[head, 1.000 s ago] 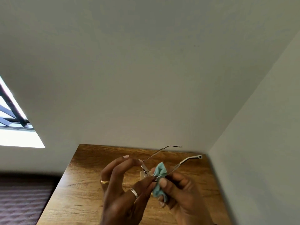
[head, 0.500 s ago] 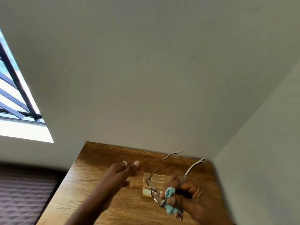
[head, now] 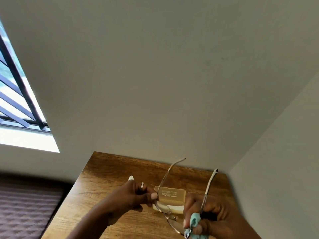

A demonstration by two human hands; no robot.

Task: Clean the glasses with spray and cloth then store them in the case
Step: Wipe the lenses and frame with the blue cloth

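Note:
Thin metal-framed glasses (head: pixel 165 210) hang above the wooden table (head: pixel 107 171) with both temples unfolded and pointing away from me. My left hand (head: pixel 138 195) pinches the left corner of the frame at the hinge. My right hand (head: pixel 205 216) holds the right corner of the frame together with a crumpled light-blue cloth (head: pixel 194 223). Behind the glasses a cream glasses case (head: pixel 172 195) stands open on the table, its lid up. No spray bottle shows.
The table sits in a corner between a grey back wall and a right wall (head: pixel 276 169). A barred window (head: pixel 15 100) is at the far left. Dark patterned fabric (head: pixel 25 207) lies to the left of the table.
The left hand, free and stretched forward half a second ago, has come back and taken the left corner of the frame. The glasses have dropped lower, in front of the case.

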